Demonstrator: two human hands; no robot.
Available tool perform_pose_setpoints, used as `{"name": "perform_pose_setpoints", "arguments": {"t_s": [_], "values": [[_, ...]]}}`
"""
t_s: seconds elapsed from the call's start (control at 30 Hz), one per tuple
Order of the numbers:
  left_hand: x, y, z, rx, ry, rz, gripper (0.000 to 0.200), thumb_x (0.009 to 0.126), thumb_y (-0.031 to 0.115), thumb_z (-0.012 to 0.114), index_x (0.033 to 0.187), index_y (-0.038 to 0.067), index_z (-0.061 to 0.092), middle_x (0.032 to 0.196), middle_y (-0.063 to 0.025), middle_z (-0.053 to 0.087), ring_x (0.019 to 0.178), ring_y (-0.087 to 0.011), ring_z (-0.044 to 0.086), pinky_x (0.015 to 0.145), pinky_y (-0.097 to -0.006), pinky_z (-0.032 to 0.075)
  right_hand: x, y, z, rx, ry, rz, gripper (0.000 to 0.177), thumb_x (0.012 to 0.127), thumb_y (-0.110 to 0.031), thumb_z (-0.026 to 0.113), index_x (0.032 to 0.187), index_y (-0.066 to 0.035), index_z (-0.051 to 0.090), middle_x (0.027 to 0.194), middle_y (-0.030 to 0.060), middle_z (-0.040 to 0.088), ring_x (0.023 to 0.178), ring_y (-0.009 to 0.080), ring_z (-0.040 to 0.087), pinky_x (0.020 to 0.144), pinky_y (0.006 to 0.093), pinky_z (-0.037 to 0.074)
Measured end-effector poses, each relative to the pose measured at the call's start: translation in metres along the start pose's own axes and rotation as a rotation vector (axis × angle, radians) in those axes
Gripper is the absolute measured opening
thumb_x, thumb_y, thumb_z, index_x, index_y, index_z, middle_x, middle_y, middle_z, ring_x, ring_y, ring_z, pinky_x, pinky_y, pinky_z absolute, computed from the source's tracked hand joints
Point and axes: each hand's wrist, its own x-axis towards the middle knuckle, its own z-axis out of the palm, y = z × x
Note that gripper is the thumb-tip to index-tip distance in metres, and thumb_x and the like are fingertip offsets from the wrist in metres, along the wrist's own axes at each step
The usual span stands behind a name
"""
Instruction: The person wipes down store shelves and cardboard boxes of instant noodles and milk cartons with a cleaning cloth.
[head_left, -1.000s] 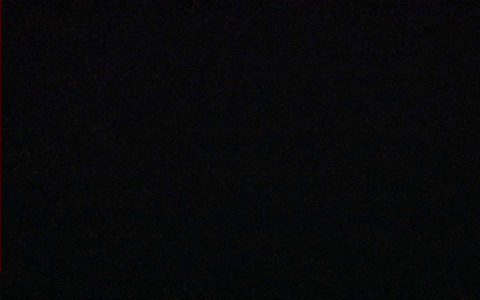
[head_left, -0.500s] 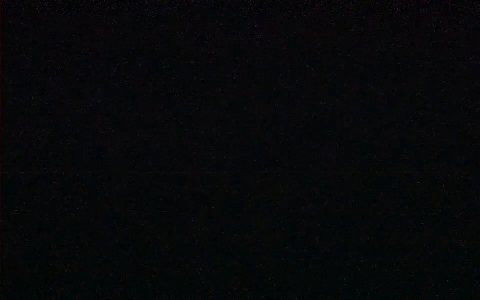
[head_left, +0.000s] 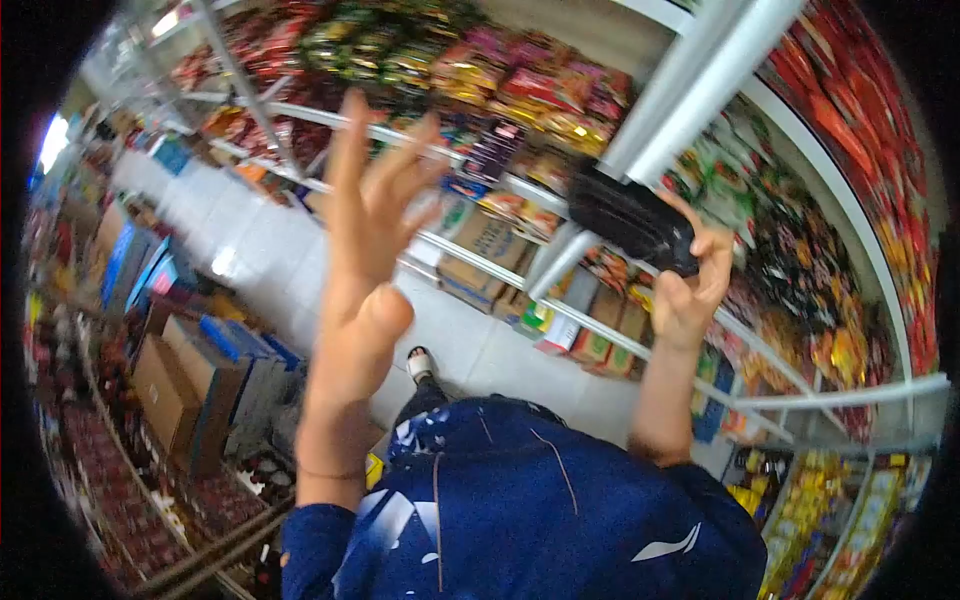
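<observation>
My left hand (head_left: 365, 240) is raised at the centre left, with its fingers spread and nothing in it. To the right, my right hand (head_left: 697, 265) grips one end of a black, flat, box-like object (head_left: 632, 218), the thumb below it and a finger along its upper side. Behind the object stands a white shelf post (head_left: 690, 90). Shelves of packaged snacks (head_left: 540, 85) lie beyond both hands. Motion blurs the left fingers slightly.
Cardboard boxes (head_left: 165, 395) stand on the left beside racks of small packets (head_left: 110, 450). A tiled floor (head_left: 270, 240) runs between the shelves. Yellow packets (head_left: 810, 510) fill a rack at the lower right. One foot (head_left: 420, 365) shows on the floor.
The earlier frame is almost wholly black and shows no hands or objects. Now the shop aisle, both hands and the black object are visible.
</observation>
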Motion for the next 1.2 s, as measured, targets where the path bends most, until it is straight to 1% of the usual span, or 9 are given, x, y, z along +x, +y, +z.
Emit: {"name": "perform_pose_setpoints", "arguments": {"t_s": [0.1,0.17,0.23,0.4,0.57,0.83,0.9,0.97,1.2], "values": [[0.011,-0.146,0.065,-0.118,0.287,-0.248,0.088,0.077,0.067,0.042,0.140,0.010,0.018,0.131,-0.0181,0.039,0.118,-0.0274,0.041,0.095,-0.0415,0.033,0.074,0.103,-0.255,-0.459,0.229,0.094,0.035,0.071,-0.004,0.067,0.100,-0.002,0.047,0.116,0.0144,0.051,0.103,0.0215,0.049,0.093,0.0331,0.036],[-0.020,-0.139,0.039,-0.136,0.337,-0.417,0.059,0.089,0.045,0.039,0.135,0.008,0.030,0.126,-0.0139,0.045,0.109,-0.0240,0.048,0.091,-0.0368,0.037,0.064,0.097,-0.302,-0.741,0.303,0.027,0.031,0.071,-0.008,0.071,0.090,-0.003,0.047,0.101,0.0051,0.052,0.088,0.0162,0.046,0.083,0.0274,0.036],[-0.050,-0.130,-0.006,-0.112,0.477,-0.511,0.049,0.091,0.039,0.039,0.124,0.005,0.044,0.115,-0.0124,0.053,0.104,-0.0205,0.052,0.087,-0.0338,0.040,0.057,0.075,-0.270,-0.713,0.365,0.186,0.028,0.072,-0.009,0.071,0.083,-0.006,0.045,0.080,-0.0016,0.037,0.076,0.0121,0.038,0.073,0.0236,0.032],[-0.227,-0.119,-0.182,0.003,0.728,-0.675,0.044,0.091,0.039,0.041,0.107,0.002,0.058,0.098,-0.0101,0.061,0.095,-0.0182,0.056,0.083,-0.0318,0.043,-0.091,0.046,-0.199,-0.905,0.354,0.210,0.028,0.074,-0.002,0.066,0.076,-0.006,0.039,0.095,0.0039,0.049,0.078,0.0134,0.045,0.073,0.0286,0.039],[-0.226,-0.126,-0.242,-0.104,0.851,-0.635,0.032,0.090,0.032,0.044,0.097,0.004,0.060,0.089,-0.0070,0.061,0.080,-0.0157,0.057,0.074,-0.0293,0.045,-0.073,0.097,-0.239,-1.363,0.478,0.372,0.033,0.078,-0.032,0.065,0.093,-0.005,0.053,0.112,0.0124,0.047,0.097,0.0283,0.046,0.086,0.0400,0.036],[-0.229,-0.138,-0.366,-0.142,1.016,-0.568,0.029,0.090,0.029,0.044,0.097,0.004,0.058,0.087,-0.0063,0.059,0.077,-0.0141,0.057,0.070,-0.0270,0.045,-0.065,0.116,-0.190,-1.973,0.386,0.319,0.062,0.062,-0.017,0.071,0.115,0.008,0.051,0.111,0.0268,0.055,0.101,0.0374,0.053,0.091,0.0399,0.039],[-0.236,-0.144,-0.400,-0.142,1.088,-0.536,0.028,0.090,0.030,0.047,0.097,0.005,0.057,0.086,-0.0070,0.060,0.075,-0.0152,0.058,0.067,-0.0274,0.046,-0.102,0.113,-0.236,-1.631,0.526,0.411,0.065,0.060,-0.017,0.071,0.117,0.006,0.050,0.109,0.0235,0.056,0.097,0.0359,0.052,0.089,0.0403,0.039],[-0.343,-0.139,-0.540,-0.079,1.131,-0.537,0.028,0.089,0.030,0.048,0.097,0.005,0.057,0.084,-0.0066,0.060,0.072,-0.0147,0.058,0.065,-0.0269,0.046,-0.241,0.142,-0.131,-1.370,0.623,0.504,0.067,0.060,-0.014,0.068,0.121,0.005,0.048,0.111,0.0209,0.055,0.096,0.0312,0.053,0.087,0.0358,0.041],[-0.409,-0.199,-0.693,-0.217,1.333,-0.558,0.022,0.087,0.025,0.051,0.096,0.005,0.054,0.080,-0.0058,0.058,0.067,-0.0123,0.055,0.055,-0.0223,0.043,-0.364,0.236,0.224,-0.805,0.295,0.996,0.074,0.059,-0.011,0.067,0.127,0.003,0.041,0.113,0.0176,0.053,0.097,0.0270,0.053,0.085,0.0326,0.042]]}}
